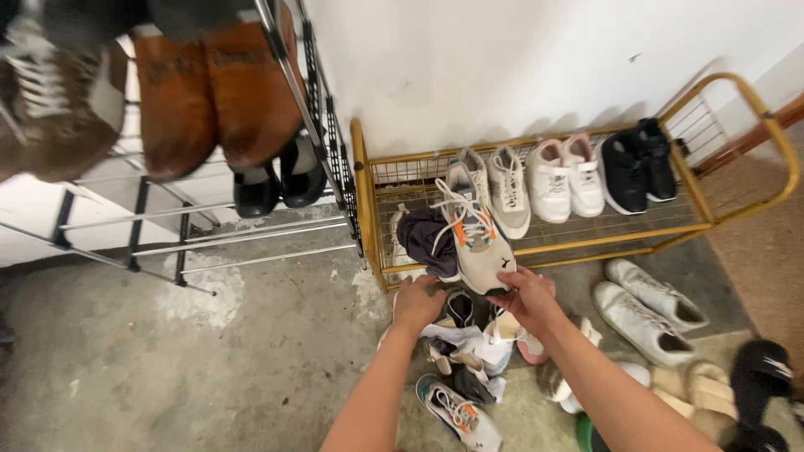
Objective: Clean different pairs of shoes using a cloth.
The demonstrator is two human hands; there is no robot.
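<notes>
My right hand [528, 300] grips the heel of a grey sneaker with orange accents and white laces [473, 234], held with its toe pointing at the top shelf of a low yellow wire shoe rack [365, 180]. My left hand [417, 301] holds the lower edge of a dark purple cloth [425, 238] that lies against the sneaker's left side. On the rack's top shelf stand a grey-white sneaker [507, 189], a pink-white pair [566, 176] and a black pair [636, 163].
A jumble of shoes and sandals [469, 356] lies on the concrete floor under my hands. A white pair [649, 305] sits to the right, slides [712, 389] beyond. A tall metal rack [251, 109] with brown and black shoes stands left.
</notes>
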